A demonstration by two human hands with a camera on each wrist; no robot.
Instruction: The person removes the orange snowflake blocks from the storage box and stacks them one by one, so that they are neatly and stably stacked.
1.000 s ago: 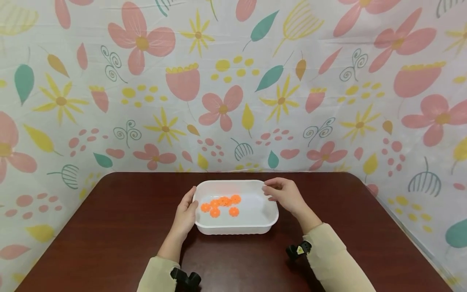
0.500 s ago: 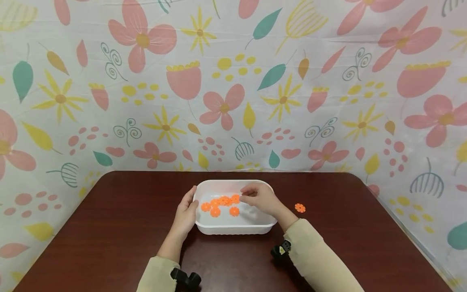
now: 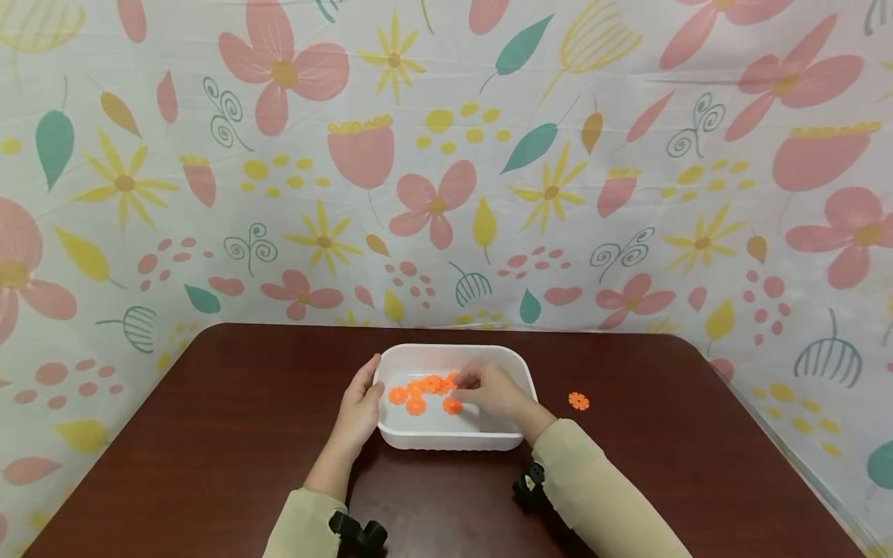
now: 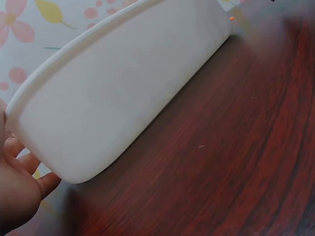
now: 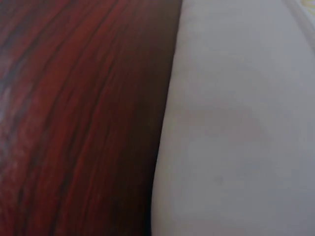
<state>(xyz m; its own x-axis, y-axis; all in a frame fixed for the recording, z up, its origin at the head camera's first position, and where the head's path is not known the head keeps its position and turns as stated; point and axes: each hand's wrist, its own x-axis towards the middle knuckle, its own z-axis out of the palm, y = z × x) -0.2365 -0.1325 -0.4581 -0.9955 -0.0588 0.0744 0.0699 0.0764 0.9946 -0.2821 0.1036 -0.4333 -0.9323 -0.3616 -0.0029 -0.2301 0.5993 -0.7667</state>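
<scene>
Obstructed at left end of white tray (image 3: 456, 442) by gripping left hand (image 3: 359, 404); at right end by right hand (image 3: 491, 390) and forearm (image 3: 537, 422), crossing near corner. Encumbered on tray floor, left to centre, by orange discs (image 3: 434, 384). Passable, narrowly, between tray and loose orange disc (image 3: 578, 401); bounded behind table (image 3: 230, 434) by patterned backdrop (image 3: 446, 101)

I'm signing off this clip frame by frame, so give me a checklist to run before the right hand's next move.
1. Left hand grips the white tray at its left end: ok.
2. Right hand is over the tray's inside: ok.
3. Orange pieces lie near its fingers: ok.
4. Those fingers hold a piece: cannot tell.
5. Loose piece on the table lies apart from the tray: ok.
6. Right wrist view shows the fingers: not ok.
</scene>
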